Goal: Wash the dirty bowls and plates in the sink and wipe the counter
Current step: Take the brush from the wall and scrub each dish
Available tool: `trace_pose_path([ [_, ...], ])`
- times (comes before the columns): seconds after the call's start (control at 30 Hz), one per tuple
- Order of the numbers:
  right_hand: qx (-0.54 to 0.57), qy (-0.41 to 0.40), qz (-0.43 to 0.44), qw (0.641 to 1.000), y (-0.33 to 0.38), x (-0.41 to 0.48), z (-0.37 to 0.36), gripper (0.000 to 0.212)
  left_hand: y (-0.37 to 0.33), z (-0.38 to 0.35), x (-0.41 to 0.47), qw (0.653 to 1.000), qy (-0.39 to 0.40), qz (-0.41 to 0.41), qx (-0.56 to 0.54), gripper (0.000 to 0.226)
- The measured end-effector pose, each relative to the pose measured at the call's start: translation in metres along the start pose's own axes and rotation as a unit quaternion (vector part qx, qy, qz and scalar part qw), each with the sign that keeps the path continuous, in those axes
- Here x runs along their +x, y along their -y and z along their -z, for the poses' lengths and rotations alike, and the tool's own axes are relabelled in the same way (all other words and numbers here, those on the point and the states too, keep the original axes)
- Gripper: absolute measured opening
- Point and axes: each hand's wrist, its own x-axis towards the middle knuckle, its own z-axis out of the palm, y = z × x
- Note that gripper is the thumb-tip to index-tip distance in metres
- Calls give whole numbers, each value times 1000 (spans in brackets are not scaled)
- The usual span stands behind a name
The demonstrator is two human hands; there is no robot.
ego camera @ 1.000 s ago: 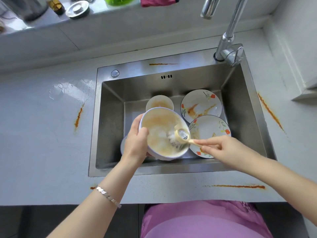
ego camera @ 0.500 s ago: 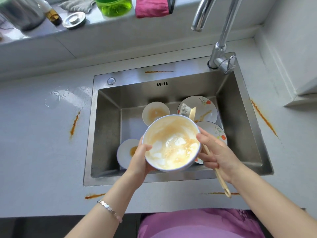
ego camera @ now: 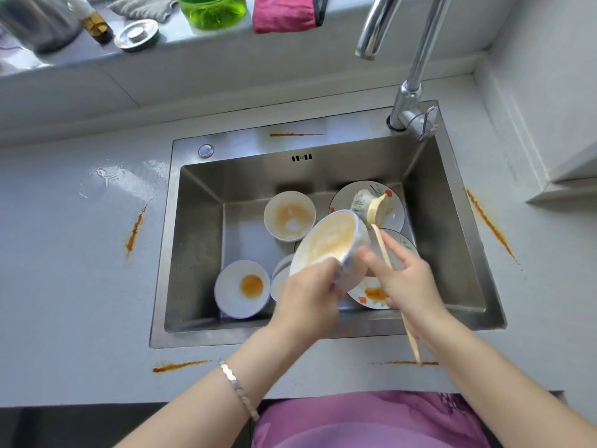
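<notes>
The white counter (ego camera: 80,286) carries orange streaks (ego camera: 134,231) not yet wiped, and the steel sink (ego camera: 200,253) holds other soiled bowls (ego camera: 289,215) and two flowered plates (ego camera: 394,218). The large sudsy bowl (ego camera: 326,240), above the sink's middle, has been tipped leftward since a second ago, the left hand (ego camera: 307,299) clasping its near rim. The dish brush (ego camera: 382,244), gripped by the right hand (ego camera: 403,279), has come out of it, head over the rear plate; the interior scrub appears done, rinsing likely follows.
</notes>
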Motion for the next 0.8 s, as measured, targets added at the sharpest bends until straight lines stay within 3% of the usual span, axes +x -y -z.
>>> trace_pose_path([
  [0.07, -60, 5, 43, 997, 6, 1, 16, 32, 10, 12, 10, 985, 16, 85, -148, 17],
  [0.17, -210, 53, 123, 968, 12, -6, 38, 32, 18, 32, 14, 942, 40, 140, -303, 26],
  [0.33, -378, 169, 208, 886, 11, -31, 37, 45, 20, 44, 15, 951, 38, 127, -279, 23],
  [0.5, -329, 108, 179, 921, 21, -6, 40, 38, 24, 53, 10, 947, 45, 108, -300, 30],
  [0.63, -359, 187, 253, 879, 18, -36, 26, 50, 27, 60, 8, 954, 32, 89, -285, 24],
  [0.73, -324, 125, 205, 915, 20, -9, 29, 45, 26, 62, 7, 957, 41, 93, -272, 32],
  [0.8, -315, 115, 205, 919, 23, -5, 30, 40, 25, 63, 4, 959, 55, 85, -266, 34],
])
